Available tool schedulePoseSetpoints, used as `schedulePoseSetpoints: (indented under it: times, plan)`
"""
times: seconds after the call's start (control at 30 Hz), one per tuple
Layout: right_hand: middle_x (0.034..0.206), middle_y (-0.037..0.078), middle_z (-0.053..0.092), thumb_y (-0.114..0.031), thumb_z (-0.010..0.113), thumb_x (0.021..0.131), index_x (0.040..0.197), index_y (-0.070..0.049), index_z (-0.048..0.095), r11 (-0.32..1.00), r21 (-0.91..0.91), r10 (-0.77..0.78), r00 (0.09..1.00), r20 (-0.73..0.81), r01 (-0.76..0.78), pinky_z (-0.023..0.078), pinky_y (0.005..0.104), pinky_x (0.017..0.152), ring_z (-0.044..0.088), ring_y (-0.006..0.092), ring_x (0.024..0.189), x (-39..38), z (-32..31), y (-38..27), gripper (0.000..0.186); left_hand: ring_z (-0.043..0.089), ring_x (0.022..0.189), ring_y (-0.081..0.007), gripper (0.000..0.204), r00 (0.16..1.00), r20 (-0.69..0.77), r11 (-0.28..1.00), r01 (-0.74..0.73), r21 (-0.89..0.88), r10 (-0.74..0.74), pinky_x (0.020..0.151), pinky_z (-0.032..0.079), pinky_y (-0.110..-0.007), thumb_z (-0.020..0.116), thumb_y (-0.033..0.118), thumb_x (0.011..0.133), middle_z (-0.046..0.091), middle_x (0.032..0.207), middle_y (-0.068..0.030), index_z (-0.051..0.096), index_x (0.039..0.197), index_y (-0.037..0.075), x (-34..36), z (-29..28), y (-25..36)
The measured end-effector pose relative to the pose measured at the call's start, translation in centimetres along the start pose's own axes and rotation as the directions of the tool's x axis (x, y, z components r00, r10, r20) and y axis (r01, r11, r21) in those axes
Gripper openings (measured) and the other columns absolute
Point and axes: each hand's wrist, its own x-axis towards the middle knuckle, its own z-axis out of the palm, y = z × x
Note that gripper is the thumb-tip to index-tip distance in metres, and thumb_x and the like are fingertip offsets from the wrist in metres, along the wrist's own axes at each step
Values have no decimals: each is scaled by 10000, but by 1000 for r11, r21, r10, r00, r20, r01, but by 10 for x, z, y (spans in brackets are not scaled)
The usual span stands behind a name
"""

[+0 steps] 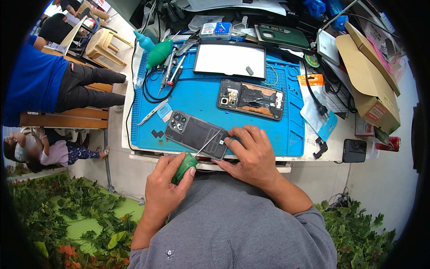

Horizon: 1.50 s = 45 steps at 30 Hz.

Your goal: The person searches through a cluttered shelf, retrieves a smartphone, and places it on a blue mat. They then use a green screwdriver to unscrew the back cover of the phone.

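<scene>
A dark phone back panel (pixel 197 132) with camera openings at its left end lies slanted near the front edge of the blue mat (pixel 188 101). My right hand (pixel 251 154) grips its right end, thumb below and fingers above. In my left hand (pixel 165 181) is a green-handled tool (pixel 184 168) with a thin straight metal shaft. The shaft crosses the panel's lower right part, its tip near my right fingers. Whether the tip touches the panel, I cannot tell. An opened phone (pixel 251 99) with copper-coloured inner parts rests behind the panel.
A white-topped tray (pixel 230 59) stands behind the opened phone. Tweezers (pixel 152 112) and pen-like tools lie left, by a green air blower (pixel 159 54). Cables, a power plug (pixel 321 109) and a cardboard box (pixel 369 85) crowd the right. A person in blue (pixel 40 80) stands left.
</scene>
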Motion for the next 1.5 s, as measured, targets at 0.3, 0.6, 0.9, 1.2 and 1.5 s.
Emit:
schedulePoseSetpoints:
  times: [0.3,0.6,0.9,1.2,1.5]
  plan:
    - [1150,85,708,-368,1021,706,1089,-58,792,1000,-2,1,1000,-3,-1,519,451,897,646,300,1128,-1,2,1,544,803,885,-296,417,1000,22,1000,8,-5,-8,739,632,-394,893,181,956,771,1098,-137,797,1323,7,2,0,3]
    - [1132,82,705,-378,1020,704,1092,-63,796,1000,2,1,1000,0,-1,510,444,893,647,292,1119,-1,1,1,547,792,900,-272,418,999,20,999,31,-13,-31,749,621,-376,888,157,961,769,1096,-138,792,1332,-9,3,-1,5]
    - [1124,79,704,-390,1019,711,1083,-66,797,1000,-2,-2,1000,-12,2,505,439,880,649,288,1111,-2,2,1,541,806,887,-282,424,999,28,1000,-23,-8,24,720,633,-387,889,180,961,772,1120,-135,792,1334,4,3,3,1]
    - [1097,78,697,-388,1022,709,1075,-66,797,1000,-4,-4,1000,-11,4,501,432,861,646,280,1081,-1,3,1,537,778,950,-250,425,996,82,999,40,-28,-37,787,604,-353,873,118,968,768,1115,-142,782,1360,-19,5,1,11]
    - [916,54,606,-434,1021,721,1071,-51,813,1000,-11,-24,999,-25,24,412,405,750,564,245,885,-1,3,3,560,815,881,-275,420,998,42,999,-41,2,41,707,641,-384,885,185,961,776,1128,-137,792,1325,-4,6,-1,1]
